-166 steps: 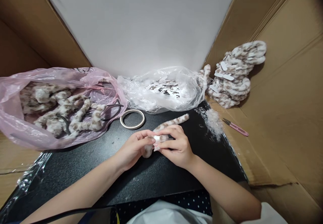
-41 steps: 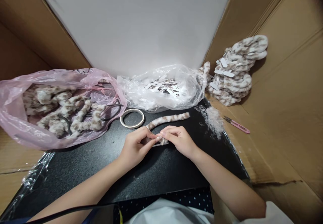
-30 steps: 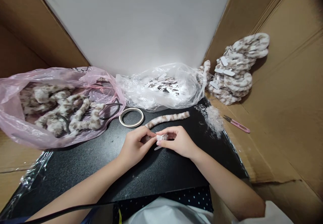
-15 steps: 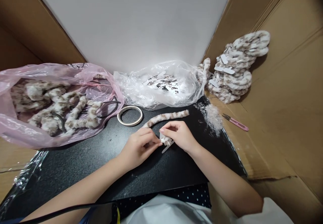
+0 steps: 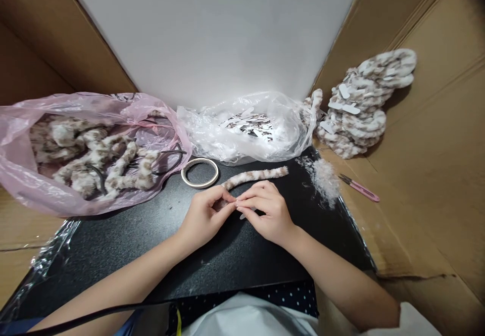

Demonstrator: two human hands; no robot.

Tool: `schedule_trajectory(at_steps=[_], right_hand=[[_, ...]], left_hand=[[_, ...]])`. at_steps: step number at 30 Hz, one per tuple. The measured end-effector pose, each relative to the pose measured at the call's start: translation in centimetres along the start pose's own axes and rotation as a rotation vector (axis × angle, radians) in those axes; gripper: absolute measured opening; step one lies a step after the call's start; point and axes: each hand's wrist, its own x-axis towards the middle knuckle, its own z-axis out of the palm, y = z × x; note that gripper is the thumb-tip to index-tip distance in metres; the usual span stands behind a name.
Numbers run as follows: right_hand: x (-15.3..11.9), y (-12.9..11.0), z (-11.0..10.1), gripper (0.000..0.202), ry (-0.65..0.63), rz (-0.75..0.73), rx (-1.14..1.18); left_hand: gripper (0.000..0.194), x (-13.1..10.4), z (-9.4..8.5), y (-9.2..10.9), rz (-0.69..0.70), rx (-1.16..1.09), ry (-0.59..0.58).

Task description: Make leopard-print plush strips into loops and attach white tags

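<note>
My left hand (image 5: 209,210) is closed, thumb and fingertips pinched together, with a bit of brown-and-white plush showing inside its curl. From behind its knuckles a furry plush strip (image 5: 257,175) runs to the right along the black table. My right hand (image 5: 267,211) is closed too, its fingertips meeting those of the left. Whatever sits between the right fingertips is mostly covered. The tip of a small whitish flat piece (image 5: 242,217) peeks out under the right fingers.
Left lies a pink plastic bag (image 5: 22,194) of plush pieces, beside a tape roll (image 5: 184,175). Behind the hands is a clear bag (image 5: 212,149) of small white-and-brown pieces. On the right are a fluff pile (image 5: 326,182), pink-handled snips (image 5: 361,190) and stacked tagged plush strips (image 5: 364,118).
My right hand has moved slightly left and its fingertips now meet the left hand's. The white piece and plush bit seen between the hands before are now mostly covered.
</note>
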Motion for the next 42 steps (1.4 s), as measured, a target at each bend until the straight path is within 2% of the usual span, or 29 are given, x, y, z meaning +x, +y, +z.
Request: schedule_trajectory(at_steps=[3,6,9,16,23,28,31,32,33,37,40,42], right_hand=[[-0.1,0.2,0.3,0.013,0.022,-0.036,-0.019],[-0.2,0.3,0.2,0.013,0.029,-0.057,-0.063],[-0.2,0.3,0.0,0.013,0.011,-0.067,-0.108],[-0.4,0.7,0.0,0.014,0.012,-0.170,-0.149],[-0.7,0.7,0.0,0.006,-0.071,-0.081,-0.141],[-0.1,0.1,-1.0,0.007,-0.043,-0.020,0.028],[0.7,0.0,-1.7,0.012,0.015,0.170,0.221],[0.9,0.1,-1.9,0.015,-0.002,0.247,0.281],[1.2,0.2,-2.0,0.018,-0.059,0.322,0.334],[1.5,1.1,-2.2,0.033,-0.427,0.555,0.482],[1.4,1.7,-2.2,0.045,-0.477,0.680,0.571],[1.5,1.8,-2.3,0.047,-0.538,0.746,0.646]], left_hand=[[0.016,0.2,0.1,-0.1,-0.093,-0.152,-0.019],[0.016,0.4,-0.1,0.0,-0.175,-0.298,-0.092],[0.017,0.6,-0.3,0.1,-0.225,-0.356,-0.135],[0.019,0.5,-0.2,0.2,-0.242,-0.323,-0.066],[0.021,0.6,-0.3,0.1,-0.241,-0.410,-0.045],[0.012,0.4,-0.7,0.0,-0.057,-0.233,0.011],[0.008,0.2,-0.8,0.2,0.146,-0.035,-0.002],[0.009,0.1,-0.8,0.3,0.222,0.019,-0.023],[0.011,0.0,-0.8,0.3,0.296,0.062,-0.045],[0.014,-0.1,-0.7,0.3,0.530,0.177,-0.081],[0.013,-0.1,-0.7,0.2,0.639,0.242,-0.088],[0.014,0.0,-0.8,0.1,0.690,0.264,-0.103]])
